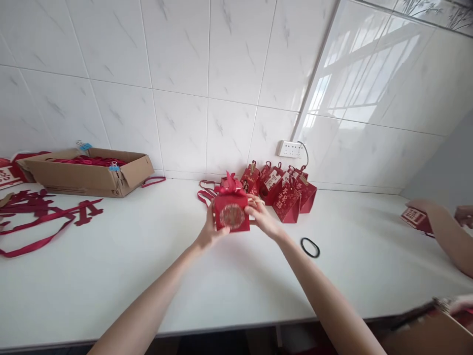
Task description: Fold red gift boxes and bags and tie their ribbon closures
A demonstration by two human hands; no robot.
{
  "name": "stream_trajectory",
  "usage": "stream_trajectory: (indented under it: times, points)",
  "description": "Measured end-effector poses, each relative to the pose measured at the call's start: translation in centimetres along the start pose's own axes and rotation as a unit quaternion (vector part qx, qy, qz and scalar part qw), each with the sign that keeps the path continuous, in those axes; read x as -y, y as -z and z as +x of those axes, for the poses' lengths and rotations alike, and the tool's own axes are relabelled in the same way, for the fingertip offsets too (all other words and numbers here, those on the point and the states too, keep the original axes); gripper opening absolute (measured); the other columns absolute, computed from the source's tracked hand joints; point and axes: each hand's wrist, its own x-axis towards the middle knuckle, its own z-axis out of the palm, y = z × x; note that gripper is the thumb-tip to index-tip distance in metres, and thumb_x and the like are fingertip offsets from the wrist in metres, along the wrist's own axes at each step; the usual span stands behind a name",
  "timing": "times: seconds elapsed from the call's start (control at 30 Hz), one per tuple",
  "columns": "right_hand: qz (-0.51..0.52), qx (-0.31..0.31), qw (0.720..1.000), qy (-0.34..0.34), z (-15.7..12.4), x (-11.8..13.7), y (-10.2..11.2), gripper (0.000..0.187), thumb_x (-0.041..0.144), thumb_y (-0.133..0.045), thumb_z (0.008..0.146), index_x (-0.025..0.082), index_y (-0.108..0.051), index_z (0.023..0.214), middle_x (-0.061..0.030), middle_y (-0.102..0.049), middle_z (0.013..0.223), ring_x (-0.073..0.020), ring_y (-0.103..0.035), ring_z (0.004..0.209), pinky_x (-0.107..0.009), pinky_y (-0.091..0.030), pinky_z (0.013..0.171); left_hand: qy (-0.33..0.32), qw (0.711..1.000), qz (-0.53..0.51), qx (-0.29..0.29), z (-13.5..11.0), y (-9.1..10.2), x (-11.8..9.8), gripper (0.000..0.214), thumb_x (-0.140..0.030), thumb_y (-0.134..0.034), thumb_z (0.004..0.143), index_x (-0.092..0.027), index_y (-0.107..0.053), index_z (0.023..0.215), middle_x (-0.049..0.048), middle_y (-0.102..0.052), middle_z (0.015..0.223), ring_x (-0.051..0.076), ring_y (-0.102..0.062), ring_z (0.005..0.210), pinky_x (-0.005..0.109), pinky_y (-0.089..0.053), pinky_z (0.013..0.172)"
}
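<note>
A small red gift box [232,213] with a round gold print on its front and a red ribbon bow [229,184] on top is held up over the white table. My left hand [210,230] grips its left side and lower edge, the thumb on the front face. From the right, my right hand [260,217] holds the other side with its fingers bent round the edge. Behind the box, a loop of red ribbon [205,196] lies on the table, partly hidden. Several finished-looking red gift boxes [288,202] stand close behind my right hand.
On the left stands an open cardboard box [84,178] of red ribbons, with loose ribbons [44,241] and cut red pieces [86,211] before it. A black ring [310,247] lies right of my arm. At far right, another person's hand [424,206] holds a red box [417,220]. A socket strip [291,148] is on the wall.
</note>
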Motion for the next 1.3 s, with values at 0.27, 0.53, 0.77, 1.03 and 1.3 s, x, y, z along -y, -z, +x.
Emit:
stream_trajectory:
  times: [0.27, 0.53, 0.77, 1.03, 1.3]
  points:
    - [-0.061, 0.083, 0.990, 0.091, -1.8, -5.2, -1.2, 0.076, 0.030, -0.063, 0.071, 0.029, -0.021, 0.135, -0.0134, -0.033, 0.139, -0.0306, -0.035, 0.128, -0.046, -0.045, 0.091, 0.058, 0.991, 0.118, 0.040, -0.5, 3.3, 1.4, 0.092, -0.039, -0.078, 0.060, -0.024, -0.029, 0.136, 0.0129, -0.050, 0.127, 0.030, -0.053, 0.113, 0.043, -0.043, 0.095]
    - [-0.117, 0.080, 0.988, -0.056, -1.3, -1.7, 3.5, 0.036, 0.048, -0.055, 0.080, 0.014, -0.064, 0.088, -0.0085, -0.066, 0.080, -0.0222, -0.063, 0.076, -0.036, -0.050, 0.073, 0.078, 0.985, 0.152, 0.004, -0.6, 2.1, 1.5, 0.074, -0.037, -0.075, 0.065, -0.023, -0.037, 0.127, 0.0131, -0.046, 0.130, 0.030, -0.048, 0.118, 0.044, -0.044, 0.095]
    - [0.086, -0.133, 0.985, -0.064, -1.6, 0.1, 5.1, 0.047, 0.057, -0.050, 0.078, 0.017, -0.061, 0.055, 0.0100, -0.018, 0.029, -0.0064, -0.019, 0.027, -0.024, -0.024, 0.034, 0.096, 0.986, 0.104, 0.083, -1.2, 1.3, 1.5, 0.077, -0.037, -0.071, 0.070, -0.027, -0.027, 0.133, 0.0103, -0.050, 0.128, 0.027, -0.055, 0.111, 0.040, -0.048, 0.090]
    - [-0.154, -0.360, 0.917, 0.074, -2.8, 1.1, 4.5, 0.030, 0.047, -0.056, 0.079, 0.021, -0.051, 0.065, 0.0042, -0.042, 0.042, -0.0106, -0.035, 0.037, -0.025, -0.027, 0.038, 0.086, 0.983, 0.138, 0.084, -1.1, 1.2, 1.3, 0.063, -0.038, -0.072, 0.069, -0.024, -0.041, 0.123, 0.0094, -0.052, 0.125, 0.028, -0.053, 0.112, 0.039, -0.047, 0.089]
    - [-0.158, 0.075, 0.984, -0.017, -3.8, 1.1, 2.8, 0.046, 0.056, -0.059, 0.074, 0.019, -0.044, 0.051, 0.0049, -0.040, 0.038, -0.0067, -0.034, 0.033, -0.021, -0.025, 0.035, 0.122, 0.987, 0.066, 0.080, -1.4, 0.6, 1.4, 0.085, -0.048, -0.071, 0.068, -0.027, -0.025, 0.137, 0.0117, -0.048, 0.131, 0.030, -0.051, 0.115, 0.040, -0.046, 0.090]
